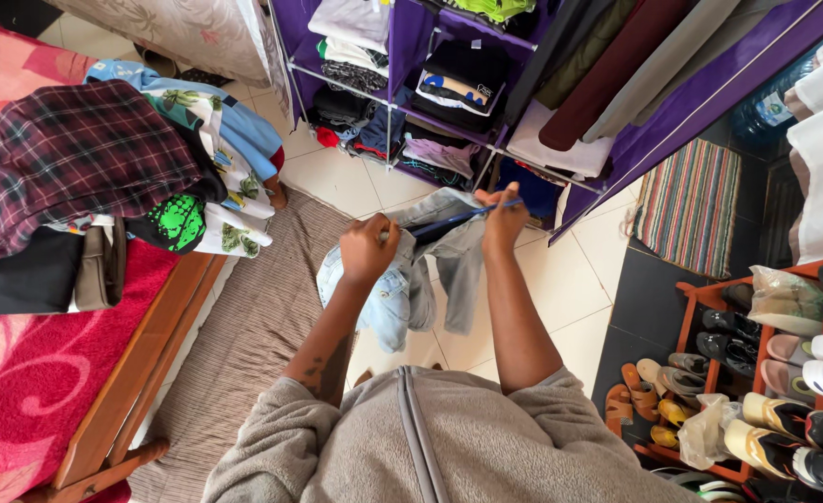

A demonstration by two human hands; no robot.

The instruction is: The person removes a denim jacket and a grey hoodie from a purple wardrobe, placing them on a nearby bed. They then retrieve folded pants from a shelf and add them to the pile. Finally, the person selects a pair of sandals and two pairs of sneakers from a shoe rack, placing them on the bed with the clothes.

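Observation:
My left hand (367,248) and my right hand (503,220) are both closed on a dark blue clothes hanger (448,221) held level in front of me. A pair of light blue jeans (402,293) is draped over the hanger and hangs down between my arms, above the tiled floor. The left hand grips the hanger's left end, the right hand its right end, slightly higher. My grey sleeves are pushed up to the elbows.
A bed with a red cover (29,373) and a pile of clothes (104,158) lies at left. A purple fabric wardrobe (486,93) with folded and hanging clothes stands ahead. A shoe rack (765,373) is at right, a striped mat (689,205) beyond it, a brown rug (253,326) below.

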